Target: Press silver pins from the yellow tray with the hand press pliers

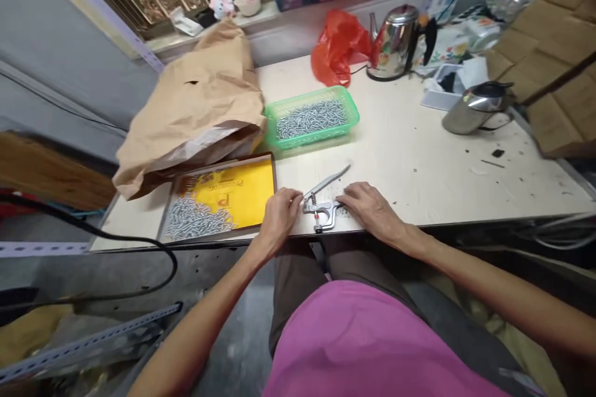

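Note:
A small metal press tool [322, 206] with a long lever handle stands at the table's near edge between my hands. My left hand [277, 218] rests at its left side, fingers curled in a pinch against the tool; what they hold is too small to make out. My right hand [372, 208] lies palm down to the right of the tool, its fingertips touching the tool's base and a scatter of tiny metal parts there. A yellow-lined tray [242, 195] with a heap of small metal pieces [195, 220] lies to the left.
A green basket [351, 115] full of metal pieces sits behind the tool. A brown paper bag [200, 99] lies at back left. A red plastic bag [338, 49], a steel kettle [395, 43] and a steel jug [475, 108] stand at the back right.

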Action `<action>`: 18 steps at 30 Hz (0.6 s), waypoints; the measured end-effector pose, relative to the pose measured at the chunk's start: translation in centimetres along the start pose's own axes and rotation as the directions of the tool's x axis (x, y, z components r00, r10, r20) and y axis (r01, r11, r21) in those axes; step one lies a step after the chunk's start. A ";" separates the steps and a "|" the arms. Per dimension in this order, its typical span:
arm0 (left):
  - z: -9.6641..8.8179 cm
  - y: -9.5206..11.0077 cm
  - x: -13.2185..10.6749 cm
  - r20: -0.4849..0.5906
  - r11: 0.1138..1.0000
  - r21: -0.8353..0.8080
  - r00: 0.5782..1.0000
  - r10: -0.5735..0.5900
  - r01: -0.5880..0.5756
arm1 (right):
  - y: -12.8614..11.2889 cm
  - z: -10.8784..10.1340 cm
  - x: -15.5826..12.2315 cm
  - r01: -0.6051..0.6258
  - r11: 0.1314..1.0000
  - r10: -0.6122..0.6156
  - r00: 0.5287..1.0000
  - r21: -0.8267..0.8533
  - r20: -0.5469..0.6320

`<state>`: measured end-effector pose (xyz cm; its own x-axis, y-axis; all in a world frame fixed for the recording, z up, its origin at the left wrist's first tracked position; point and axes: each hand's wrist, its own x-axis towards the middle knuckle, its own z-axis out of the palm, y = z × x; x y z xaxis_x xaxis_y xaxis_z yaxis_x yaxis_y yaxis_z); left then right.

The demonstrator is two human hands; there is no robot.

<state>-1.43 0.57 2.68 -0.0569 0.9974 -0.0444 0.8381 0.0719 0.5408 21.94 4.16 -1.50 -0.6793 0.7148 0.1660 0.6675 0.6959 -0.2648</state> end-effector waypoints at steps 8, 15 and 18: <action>2.0 1.9 -2.4 0.181 0.967 0.131 0.954 -0.239 0.218 | -0.4 -0.5 0.2 -0.026 0.999 0.025 0.998 0.025 0.053; 1.5 2.1 -0.5 0.327 0.951 0.261 0.911 -0.251 0.168 | -0.6 0.0 0.4 -0.007 1.000 0.005 0.999 -0.028 -0.049; 1.4 1.8 -0.1 0.317 0.951 0.297 0.931 -0.181 0.083 | -0.8 0.2 0.6 -0.012 1.000 0.012 0.996 -0.007 -0.092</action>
<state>0.85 0.61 2.51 -0.0324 0.9136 -0.4053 0.9536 0.1496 0.2611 20.96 4.04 -1.43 -0.6405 0.7263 0.2495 0.6781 0.6874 -0.2601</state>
